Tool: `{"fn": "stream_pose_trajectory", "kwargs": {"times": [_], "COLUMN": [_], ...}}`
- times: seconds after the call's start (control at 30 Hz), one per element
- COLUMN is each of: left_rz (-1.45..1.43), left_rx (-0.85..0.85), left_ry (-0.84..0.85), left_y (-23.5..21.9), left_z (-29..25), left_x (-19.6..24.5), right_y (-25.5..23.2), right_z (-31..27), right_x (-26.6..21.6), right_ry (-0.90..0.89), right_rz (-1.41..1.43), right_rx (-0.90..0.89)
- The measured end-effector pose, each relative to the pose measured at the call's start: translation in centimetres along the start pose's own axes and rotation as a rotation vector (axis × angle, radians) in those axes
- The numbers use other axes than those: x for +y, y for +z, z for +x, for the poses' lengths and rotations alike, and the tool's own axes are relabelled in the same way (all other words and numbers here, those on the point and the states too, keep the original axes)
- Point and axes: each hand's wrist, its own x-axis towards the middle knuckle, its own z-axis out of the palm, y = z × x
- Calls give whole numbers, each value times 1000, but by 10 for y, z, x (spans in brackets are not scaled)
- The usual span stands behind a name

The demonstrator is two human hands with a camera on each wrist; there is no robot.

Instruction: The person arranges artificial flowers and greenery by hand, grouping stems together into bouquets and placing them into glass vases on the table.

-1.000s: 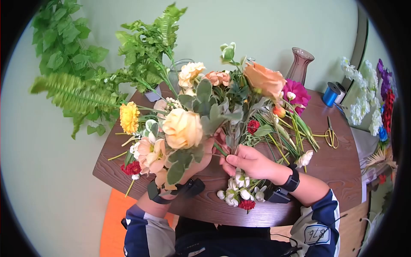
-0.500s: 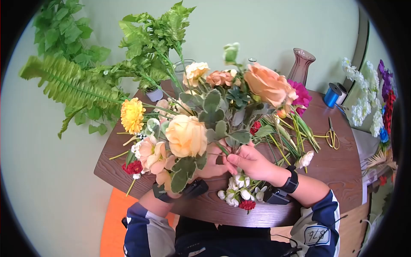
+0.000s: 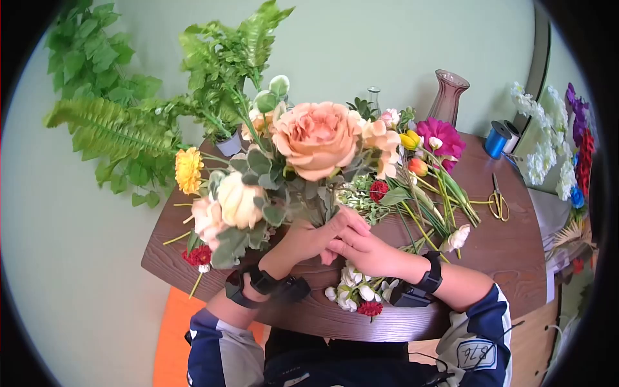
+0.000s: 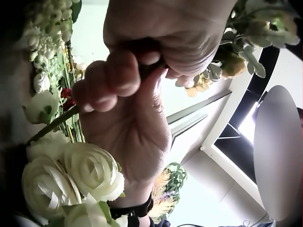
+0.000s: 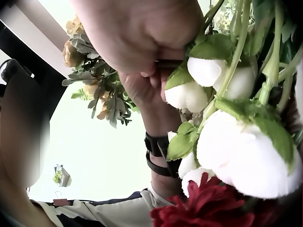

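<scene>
A bouquet of artificial flowers stands upright over the table, with a large peach rose (image 3: 317, 140), a cream rose (image 3: 239, 200) and grey-green leaves (image 3: 261, 166). My left hand (image 3: 316, 237) grips its stems just below the leaves. Against it, my right hand (image 3: 364, 251) curls its fingers round the lower stems, which the two hands mostly hide. In the left wrist view the right hand's bent fingers (image 4: 111, 80) meet the left palm. White flowers (image 5: 246, 151) and a red bloom (image 5: 203, 208) lie below the right wrist.
Loose stems with a magenta flower (image 3: 442, 143) lie on the brown table (image 3: 503, 258), beside gold-handled scissors (image 3: 498, 203). Behind them stand a pink glass vase (image 3: 449, 97) and a blue ribbon spool (image 3: 496, 140). Ferns (image 3: 222, 84) rise at the left.
The bouquet has turned, bringing the large peach rose left to the middle and the cream rose farther left. My left hand has shifted round the stems and now shows its back.
</scene>
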Motion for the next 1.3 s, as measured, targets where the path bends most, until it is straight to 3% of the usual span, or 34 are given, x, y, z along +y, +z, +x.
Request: {"fn": "stream_pose_trajectory", "kwargs": {"times": [0.07, 0.13, 0.17, 0.23, 0.3, 0.43, 0.5, 0.53, 0.6, 0.67, 0.73, 0.83, 0.9, 0.97, 1.03, 1.17, 1.23, 1.3], "left_rz": [-51, -102, -125, -148, -122, -153, -248, -248, -393, -401, -408, -424, -490, -572, -651, -663, -655, -635], "left_rx": [69, 140, 163, 186, 149, 188, 36, 37, 48, 35, 24, 91, 100, 67, 33, 22, 44, 213], "left_ry": [3, 5, 11, 17, 175, 169, 511, 510, 260, 310, 359, 365, 195, 155, 114, 258, 285, 141], "left_y": [2, 2, 2, 0, -3, 4, 6, 3, -2, 2, 6, 8, 5, -1, -5, -12, -17, -21], "left_z": [2, 2, 2, 3, 6, 8, 16, 13, 4, 7, 8, 5, 1, 0, 1, 4, 3, 0], "left_x": [-5, -10, -12, -20, -32, -35, -45, -46, -46, -34, -27, -23, -18, -14, -11, -12, -10, -3], "right_y": [2, 8, 7, 1, -1, -5, -1, 0, 0, 0, 0, 1, 5, 5, 4, 2, 0, -4], "right_z": [1, 3, 3, 3, 2, -1, -1, -1, -1, -1, -2, 0, -1, -2, -1, -1, 0, 0], "right_x": [-1, 0, 3, 9, 8, 9, 17, 19, 20, 19, 17, 19, 19, 17, 11, -7, -16, -16], "right_ry": [53, 5, 5, 54, 49, 40, 27, 18, -36, -87, 76, 45, 78, 108, 93, 17, -71, -145], "right_rz": [-11, 158, 159, 57, 32, 34, 85, 135, 70, 6, 264, 226, 246, 266, 58, -104, -337, -419], "right_rx": [-23, 140, 140, 26, 10, -52, -14, 23, 18, 14, -83, -123, -81, -38, 51, 178, 244, 246]}}
